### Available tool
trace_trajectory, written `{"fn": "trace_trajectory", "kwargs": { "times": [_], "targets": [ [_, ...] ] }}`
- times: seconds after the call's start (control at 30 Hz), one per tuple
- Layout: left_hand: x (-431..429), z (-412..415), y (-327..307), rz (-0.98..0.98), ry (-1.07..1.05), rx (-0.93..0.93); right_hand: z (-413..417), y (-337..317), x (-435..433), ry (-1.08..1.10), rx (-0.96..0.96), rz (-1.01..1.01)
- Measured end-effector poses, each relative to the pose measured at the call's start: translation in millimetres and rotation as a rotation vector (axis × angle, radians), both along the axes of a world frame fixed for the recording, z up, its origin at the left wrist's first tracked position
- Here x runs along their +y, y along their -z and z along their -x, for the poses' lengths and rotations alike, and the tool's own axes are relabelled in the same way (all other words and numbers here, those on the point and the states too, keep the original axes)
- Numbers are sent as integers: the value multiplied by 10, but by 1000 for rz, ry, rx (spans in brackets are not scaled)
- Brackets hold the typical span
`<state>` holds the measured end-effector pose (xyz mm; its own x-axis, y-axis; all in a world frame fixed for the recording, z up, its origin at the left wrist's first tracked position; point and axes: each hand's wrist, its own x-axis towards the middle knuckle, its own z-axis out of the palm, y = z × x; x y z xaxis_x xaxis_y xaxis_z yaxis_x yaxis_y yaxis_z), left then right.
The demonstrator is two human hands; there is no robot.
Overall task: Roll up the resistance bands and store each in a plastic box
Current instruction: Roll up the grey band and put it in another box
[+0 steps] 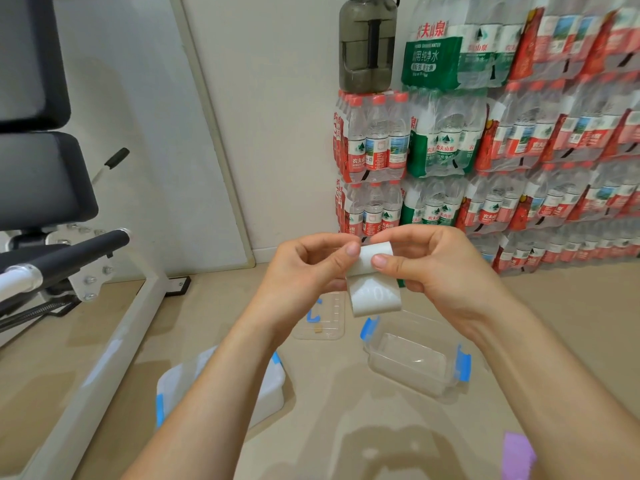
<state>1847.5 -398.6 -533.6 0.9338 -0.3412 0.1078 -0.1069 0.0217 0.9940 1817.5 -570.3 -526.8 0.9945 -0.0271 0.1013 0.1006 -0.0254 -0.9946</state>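
A white resistance band point(374, 292) is held up in front of me, partly rolled at its top, with a loose loop hanging below. My left hand point(308, 271) pinches the roll from the left and my right hand point(436, 268) pinches it from the right, thumbs on the near side. Below on the floor stands an open clear plastic box point(415, 362) with blue clips. Its clear lid point(325, 317) lies flat to the left. A white plastic box point(263, 386) with blue clips sits under my left forearm, partly hidden.
A purple band point(517, 455) shows at the bottom right edge. Stacked packs of water bottles point(485, 150) line the wall at right, with a dark jug point(367, 46) on top. A black and white exercise bench point(52, 237) fills the left side.
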Motion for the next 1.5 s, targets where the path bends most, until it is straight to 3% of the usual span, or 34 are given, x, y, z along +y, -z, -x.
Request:
{"fn": "trace_trajectory", "kwargs": {
  "times": [0.17, 0.47, 0.73, 0.9, 1.0, 1.37, 1.5],
  "targets": [
    [1, -4, -15, -70, -40, -22, 17, -5, 51, 8, -3, 48],
    [41, -15, 6, -186, -25, -59, 12, 4, 22, -62, 164, 223],
    [40, -7, -3, -90, -39, -19, 6, 8, 28, -48, 146, 156],
    [40, -17, -1, -42, 45, 109, 15, 8, 15, -56, 113, 164],
    [25, -8, 2, -114, 52, 150, 11, 17, 22, -41, 106, 171],
    [40, -23, 0, -104, -20, 68, 11, 15, 14, -105, 231, 63],
    [20, -19, 1, -85, -41, 24, 0, 28, 17, -81, 197, 24]
  ]
}}
